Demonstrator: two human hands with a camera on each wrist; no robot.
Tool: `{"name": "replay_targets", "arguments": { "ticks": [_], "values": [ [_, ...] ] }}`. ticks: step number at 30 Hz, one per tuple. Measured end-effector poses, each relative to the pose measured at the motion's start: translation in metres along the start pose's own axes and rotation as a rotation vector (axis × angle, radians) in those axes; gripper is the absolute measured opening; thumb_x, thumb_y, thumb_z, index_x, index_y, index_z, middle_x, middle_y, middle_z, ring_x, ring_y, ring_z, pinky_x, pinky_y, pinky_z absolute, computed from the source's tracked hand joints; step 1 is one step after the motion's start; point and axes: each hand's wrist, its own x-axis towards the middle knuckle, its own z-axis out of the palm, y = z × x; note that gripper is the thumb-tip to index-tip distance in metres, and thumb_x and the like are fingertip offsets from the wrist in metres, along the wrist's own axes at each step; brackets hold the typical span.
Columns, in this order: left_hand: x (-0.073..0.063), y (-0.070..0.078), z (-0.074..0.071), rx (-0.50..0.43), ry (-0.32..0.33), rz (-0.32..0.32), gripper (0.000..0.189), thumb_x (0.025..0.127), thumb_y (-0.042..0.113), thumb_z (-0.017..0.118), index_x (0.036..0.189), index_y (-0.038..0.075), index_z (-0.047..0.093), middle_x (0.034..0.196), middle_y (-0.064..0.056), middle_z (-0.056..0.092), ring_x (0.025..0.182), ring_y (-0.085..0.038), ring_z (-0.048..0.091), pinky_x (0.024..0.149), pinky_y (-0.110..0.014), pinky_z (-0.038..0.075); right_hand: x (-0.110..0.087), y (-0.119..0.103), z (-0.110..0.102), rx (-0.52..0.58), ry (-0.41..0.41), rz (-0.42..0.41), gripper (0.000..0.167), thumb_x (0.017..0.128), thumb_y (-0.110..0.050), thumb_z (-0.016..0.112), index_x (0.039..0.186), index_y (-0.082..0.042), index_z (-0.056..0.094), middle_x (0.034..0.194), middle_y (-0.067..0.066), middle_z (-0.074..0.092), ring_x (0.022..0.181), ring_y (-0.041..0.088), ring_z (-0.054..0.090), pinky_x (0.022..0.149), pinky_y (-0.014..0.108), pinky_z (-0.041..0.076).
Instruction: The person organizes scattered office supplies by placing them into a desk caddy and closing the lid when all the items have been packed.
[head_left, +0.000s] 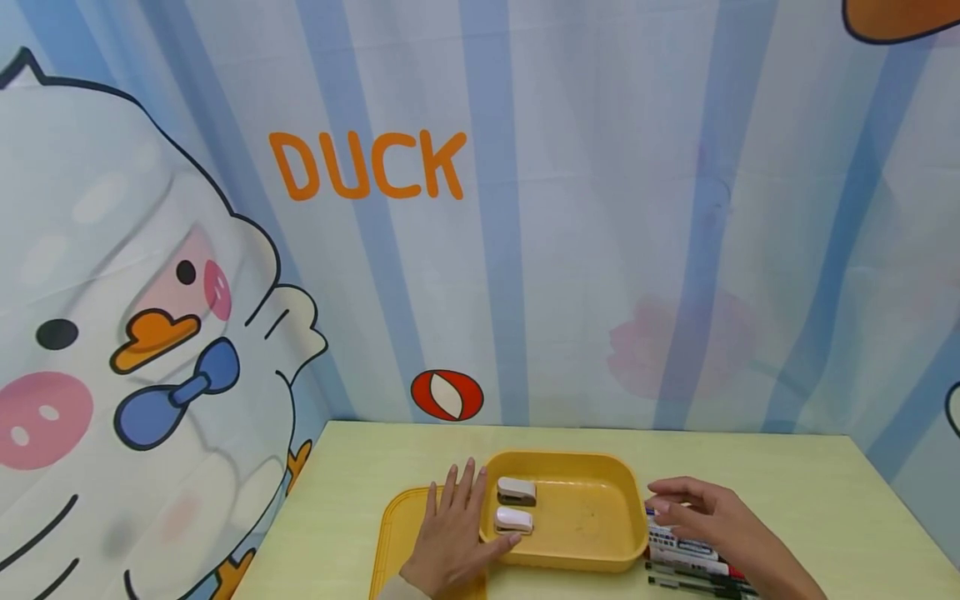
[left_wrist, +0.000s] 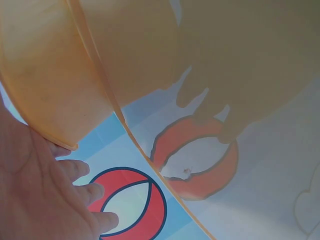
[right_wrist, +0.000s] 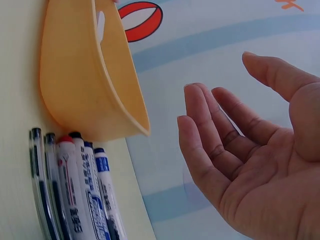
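Two small staplers, one greyish white (head_left: 517,492) and one white (head_left: 513,522), lie inside the left end of a yellow plastic bin (head_left: 592,521). My left hand (head_left: 453,537) rests at the bin's left rim with its fingers straight and spread. My right hand (head_left: 720,521) hovers over several markers (right_wrist: 95,195) and black pens (right_wrist: 47,190) lined up right of the bin. In the right wrist view its fingers are loosely bent, the thumb stands apart, and nothing is held. One marker has a red cap, others blue or black.
A flat yellow tray or lid (head_left: 397,521) lies on the table left of the bin, partly under my left hand and forearm. A printed curtain (head_left: 570,250) with a duck drawing hangs behind the pale yellow table (head_left: 810,483).
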Motion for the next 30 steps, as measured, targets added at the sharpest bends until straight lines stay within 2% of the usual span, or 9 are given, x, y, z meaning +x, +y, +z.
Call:
{"name": "replay_targets", "arguments": {
  "ticks": [4,10,17,24,30],
  "values": [
    [0.001,0.001,-0.001,0.001,-0.006,0.001,0.103,0.087,0.082,0.045,0.161,0.012,0.029,0.169,-0.011,0.020,0.155,-0.038,0.019,0.118,-0.070,0.016,-0.004,0.004,-0.012,-0.010,0.006,-0.003,0.065,0.100,-0.044,0.063,0.144,0.002,0.051,0.137,0.021,0.061,0.117,0.034,0.066,0.095,0.047,0.056],
    [0.000,0.001,-0.001,0.015,0.011,0.016,0.103,0.088,0.082,0.045,0.160,0.011,0.031,0.168,-0.013,0.023,0.153,-0.040,0.022,0.116,-0.071,0.018,-0.007,0.011,-0.029,-0.027,0.028,0.051,0.066,0.100,-0.046,0.061,0.144,0.002,0.051,0.138,0.021,0.060,0.118,0.033,0.065,0.094,0.049,0.056],
    [0.000,0.002,-0.003,0.005,-0.008,0.004,0.103,0.087,0.083,0.044,0.161,0.012,0.029,0.169,-0.012,0.021,0.154,-0.039,0.020,0.117,-0.070,0.018,-0.011,0.031,-0.044,-0.042,0.010,0.037,0.062,0.104,-0.040,0.057,0.144,0.006,0.050,0.134,0.024,0.062,0.115,0.036,0.066,0.093,0.048,0.056],
    [0.000,0.001,-0.003,0.001,-0.014,-0.002,0.103,0.088,0.082,0.043,0.162,0.012,0.028,0.169,-0.012,0.020,0.155,-0.039,0.019,0.118,-0.069,0.017,-0.011,0.049,-0.049,-0.131,0.072,0.121,0.067,0.103,-0.045,0.057,0.142,0.009,0.050,0.135,0.028,0.059,0.109,0.033,0.068,0.089,0.051,0.058],
    [0.000,0.002,-0.003,-0.009,-0.009,0.000,0.103,0.088,0.081,0.045,0.162,0.012,0.028,0.169,-0.012,0.020,0.154,-0.039,0.019,0.117,-0.070,0.016,-0.014,0.065,-0.057,-0.151,0.097,0.157,0.068,0.103,-0.048,0.055,0.140,0.009,0.051,0.130,0.028,0.062,0.105,0.032,0.070,0.087,0.053,0.058]
  ]
}}
